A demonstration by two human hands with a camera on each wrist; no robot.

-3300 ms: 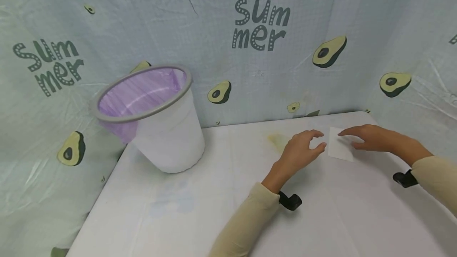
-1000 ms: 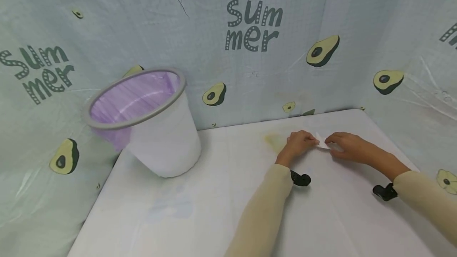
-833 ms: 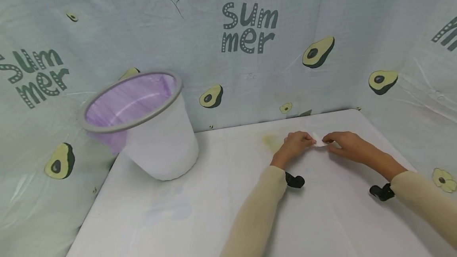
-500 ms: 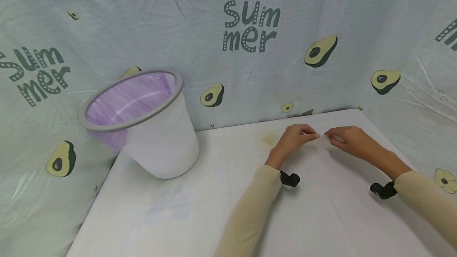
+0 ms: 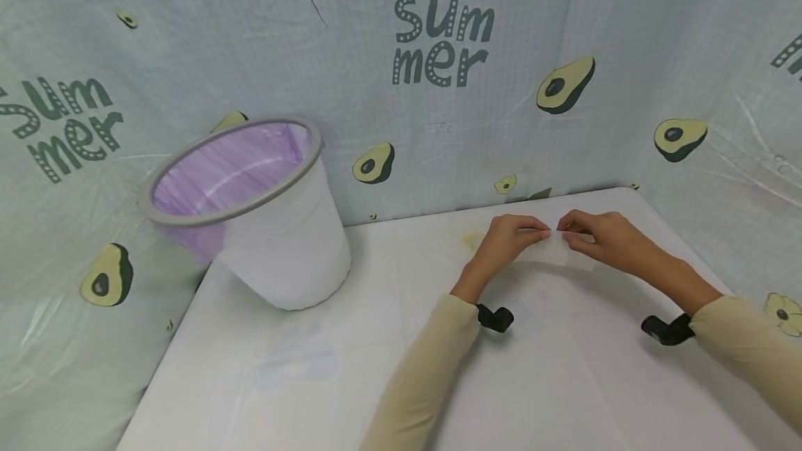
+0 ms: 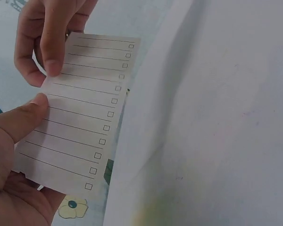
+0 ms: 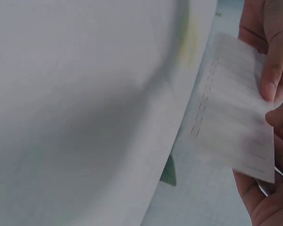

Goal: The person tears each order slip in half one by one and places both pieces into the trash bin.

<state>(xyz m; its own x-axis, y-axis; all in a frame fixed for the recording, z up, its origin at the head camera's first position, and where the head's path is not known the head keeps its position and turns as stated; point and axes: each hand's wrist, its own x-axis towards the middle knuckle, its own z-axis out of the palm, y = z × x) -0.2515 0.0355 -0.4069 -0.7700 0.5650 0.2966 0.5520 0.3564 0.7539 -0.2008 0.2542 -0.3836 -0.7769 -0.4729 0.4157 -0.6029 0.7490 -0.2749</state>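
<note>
A small sheet of lined checklist paper [image 6: 80, 108], with a column of little boxes along one side, hangs a little above the table between both hands. My left hand [image 5: 501, 246] pinches its top edge between thumb and fingers. Close beside it, my right hand [image 5: 610, 242] pinches the same edge, the two thumbs nearly meeting. In the left wrist view the left thumb lies on the printed face, with the fingers behind. The right wrist view shows the paper [image 7: 236, 108] blurred, and both thumbs at its near edge. From the head camera the sheet looks thin and pale against the white cloth.
A white bin [image 5: 294, 256] with a grey rim and a purple liner stands at the left of the white table [image 5: 351, 381]. Behind it rises an avocado-printed curtain [image 5: 476, 145]. A black camera mount [image 5: 495, 319] sits on the left wrist, another [image 5: 667, 330] on the right.
First the paper lay on the table between relaxed hands. The hands came together, took hold of it, and raised it. Now it hangs from both, fingertips close together.
</note>
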